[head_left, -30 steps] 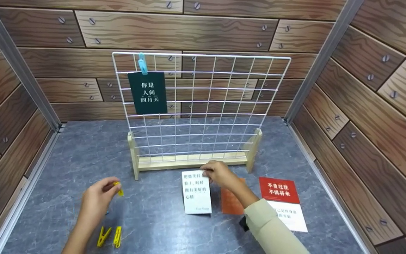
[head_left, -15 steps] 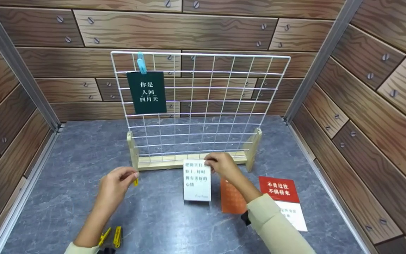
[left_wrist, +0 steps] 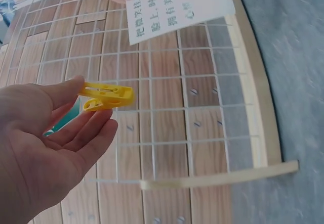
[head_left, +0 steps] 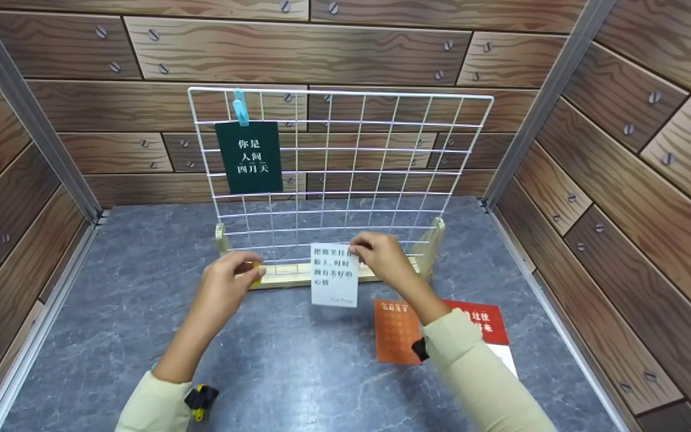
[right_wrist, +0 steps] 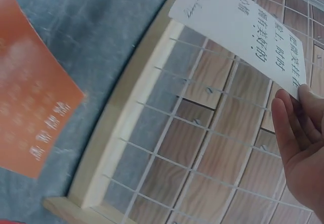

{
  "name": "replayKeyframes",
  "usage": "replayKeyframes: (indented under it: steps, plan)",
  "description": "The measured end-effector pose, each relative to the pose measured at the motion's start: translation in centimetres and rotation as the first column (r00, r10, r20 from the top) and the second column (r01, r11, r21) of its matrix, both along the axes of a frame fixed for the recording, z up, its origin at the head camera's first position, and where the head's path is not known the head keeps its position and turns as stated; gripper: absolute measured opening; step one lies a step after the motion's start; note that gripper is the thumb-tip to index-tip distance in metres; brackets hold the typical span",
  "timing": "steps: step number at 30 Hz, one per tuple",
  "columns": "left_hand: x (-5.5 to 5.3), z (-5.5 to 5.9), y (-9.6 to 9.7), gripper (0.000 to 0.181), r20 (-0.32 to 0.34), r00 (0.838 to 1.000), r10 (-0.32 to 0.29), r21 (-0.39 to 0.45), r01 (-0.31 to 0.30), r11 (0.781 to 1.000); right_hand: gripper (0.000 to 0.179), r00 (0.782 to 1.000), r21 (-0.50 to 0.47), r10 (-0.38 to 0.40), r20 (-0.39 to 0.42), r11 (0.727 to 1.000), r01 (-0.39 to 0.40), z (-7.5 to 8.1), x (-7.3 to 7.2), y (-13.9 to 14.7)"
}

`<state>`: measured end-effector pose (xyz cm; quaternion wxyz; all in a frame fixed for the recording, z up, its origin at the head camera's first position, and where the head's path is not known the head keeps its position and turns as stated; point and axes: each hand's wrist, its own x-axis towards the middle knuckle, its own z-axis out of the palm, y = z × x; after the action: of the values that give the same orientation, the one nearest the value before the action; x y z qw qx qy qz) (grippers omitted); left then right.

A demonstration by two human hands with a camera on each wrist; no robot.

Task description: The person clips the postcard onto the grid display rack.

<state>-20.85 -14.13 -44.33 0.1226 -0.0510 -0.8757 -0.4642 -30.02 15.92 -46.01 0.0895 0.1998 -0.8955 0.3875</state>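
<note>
Near you, at one o'clock, an orange rectangular card lies on the grey marbled surface. At eleven, your left hand pinches a yellow plastic clothespin. At twelve, your right hand grips the top right corner of a white printed card, raised before the white wire grid. Beyond, at eleven, a dark green card hangs under a light-blue clip.

Pale beige sleeves, a small black device beside each, leave the left hand and right hand bare.
</note>
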Motion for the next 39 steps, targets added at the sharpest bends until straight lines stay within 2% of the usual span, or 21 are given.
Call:
replayKeyframes:
  steps: [7, 13, 21, 26, 32, 39]
  plan:
    - [-1.2, 1.4, 1.0, 0.031, 0.009, 0.998, -0.063, 0.061, 0.062, 0.996, 0.012, 0.999, -0.042, 0.03, -0.03, 0.999, -0.032, 2.4, -0.3, 0.2]
    - [-2.5, 3.0, 1.9, 0.046, 0.021, 0.995, -0.093, 0.124, 0.09, 0.988, 0.011, 0.992, -0.038, 0.038, -0.118, 0.998, -0.042, 4.4, -0.8, 0.4]
    - [-3.4, 4.9, 2.5, 0.039, 0.055, 0.991, -0.12, 0.161, 0.109, 0.981, 0.01, 0.976, -0.027, 0.026, -0.215, 0.999, -0.033, 6.7, -1.3, 0.6]
    - [-4.0, 5.6, 2.7, 0.037, 0.077, 0.986, -0.148, 0.187, 0.131, 0.973, 0.011, 0.972, -0.025, 0.018, -0.235, 0.999, -0.024, 8.1, -1.7, 0.6]
    - [-4.4, 7.0, 3.1, 0.038, 0.075, 0.979, -0.187, 0.199, 0.169, 0.965, 0.012, 0.961, -0.04, 0.011, -0.275, 0.999, -0.023, 9.9, -2.5, 0.6]
    - [-5.1, 9.2, 4.1, 0.043, 0.047, 0.98, -0.194, 0.195, 0.182, 0.964, 0.012, 0.953, -0.052, -0.006, -0.302, 0.999, -0.011, 12.1, -3.2, 0.3]
